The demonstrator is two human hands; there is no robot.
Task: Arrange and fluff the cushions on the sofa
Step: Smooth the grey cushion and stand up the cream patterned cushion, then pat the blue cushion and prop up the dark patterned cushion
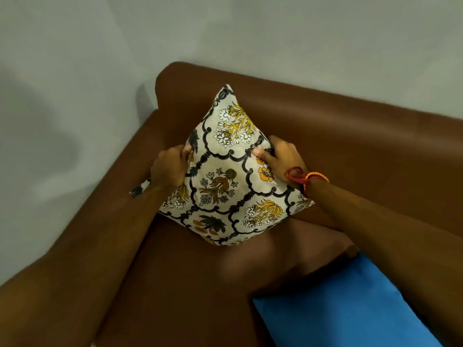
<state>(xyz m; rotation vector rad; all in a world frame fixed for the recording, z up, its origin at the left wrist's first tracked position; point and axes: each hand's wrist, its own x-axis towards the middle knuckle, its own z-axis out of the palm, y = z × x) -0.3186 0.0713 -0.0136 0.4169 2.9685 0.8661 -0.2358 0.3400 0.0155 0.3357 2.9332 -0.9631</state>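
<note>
Both hands, your left hand (170, 166) and right hand (280, 159), are closed in a grip on opposite edges of the cream floral-print square cushion (225, 176). It stands on one corner in the corner of the brown leather sofa (350, 136). Squeeze inward evenly, then seat it flat against the backrest; the plain blue cushion (345, 309) lies nearby.
</note>
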